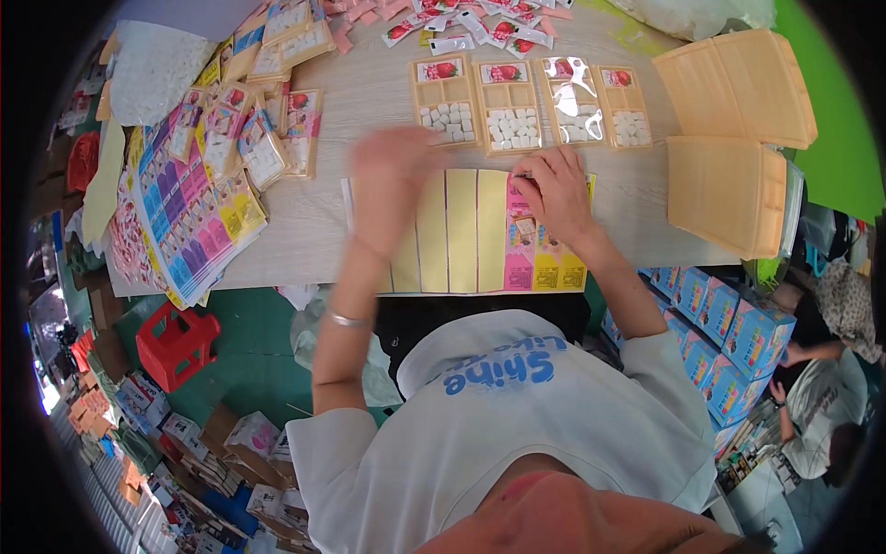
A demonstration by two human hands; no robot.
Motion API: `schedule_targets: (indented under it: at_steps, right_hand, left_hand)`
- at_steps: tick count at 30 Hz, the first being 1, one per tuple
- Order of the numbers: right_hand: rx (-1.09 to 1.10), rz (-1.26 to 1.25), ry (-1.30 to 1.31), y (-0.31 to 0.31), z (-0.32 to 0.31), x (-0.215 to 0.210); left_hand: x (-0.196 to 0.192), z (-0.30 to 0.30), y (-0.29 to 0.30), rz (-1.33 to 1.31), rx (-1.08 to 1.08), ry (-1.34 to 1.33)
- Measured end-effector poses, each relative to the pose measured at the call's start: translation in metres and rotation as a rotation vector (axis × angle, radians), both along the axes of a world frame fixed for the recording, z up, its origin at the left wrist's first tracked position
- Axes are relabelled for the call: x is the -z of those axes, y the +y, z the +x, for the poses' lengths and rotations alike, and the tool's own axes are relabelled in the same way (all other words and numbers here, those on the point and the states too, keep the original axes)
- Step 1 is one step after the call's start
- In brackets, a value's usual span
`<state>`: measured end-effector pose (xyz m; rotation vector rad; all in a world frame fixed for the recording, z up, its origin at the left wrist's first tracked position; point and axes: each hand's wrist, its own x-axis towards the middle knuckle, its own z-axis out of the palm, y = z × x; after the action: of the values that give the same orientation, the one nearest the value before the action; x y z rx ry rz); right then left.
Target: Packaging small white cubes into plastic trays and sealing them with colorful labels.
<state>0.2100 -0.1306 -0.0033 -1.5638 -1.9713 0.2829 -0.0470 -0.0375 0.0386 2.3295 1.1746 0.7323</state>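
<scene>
Right hand (558,198): fingers bent, tips at pink strip of striped sheet (461,231); pinch unclear. Left hand (397,162) blurred above sheet, grip unclear. Sheet along near edge of table (305,231). Beyond, four trays (507,97) stand before sachets (475,28). Stacked trays (724,189) right, packed trays (263,157) left.

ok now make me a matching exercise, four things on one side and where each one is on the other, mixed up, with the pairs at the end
Things
1) red stool
2) strawberry sachets
3) printed sheet
4) cream trays

Places
A) partly covered by the right hand
B) at the right end of the table
C) on the green floor, to the left
D) scattered along the far side of the tabletop

Pairs: 1-C, 2-D, 3-A, 4-B
</scene>
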Motion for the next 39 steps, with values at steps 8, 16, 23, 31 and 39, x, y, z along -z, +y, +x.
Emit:
schedule_targets:
  at_steps: [8, 16, 23, 31, 39]
  right_hand:
    - [-0.121, 0.200, -0.095, -0.006, 0.009, 0.000]
    - [-0.252, 0.327, -0.154, 0.001, 0.015, -0.016]
    - [-1.097, -0.740, 0.418, -0.051, 0.047, -0.176]
    - [0.146, -0.382, 1.048, 0.048, 0.017, -0.087]
    - [0.250, -0.364, 0.934, 0.121, -0.017, -0.023]
  left_hand:
    - [0.048, 0.064, -0.052, 0.054, -0.081, 0.032]
    - [0.051, 0.073, -0.056, 0.128, -0.148, 0.065]
    - [0.054, 0.072, -0.063, 0.222, -0.201, 0.128]
    - [-0.013, 0.038, -0.042, -0.437, 0.223, -0.496]
    - [0.017, 0.015, 0.063, -0.665, -0.457, -0.477]
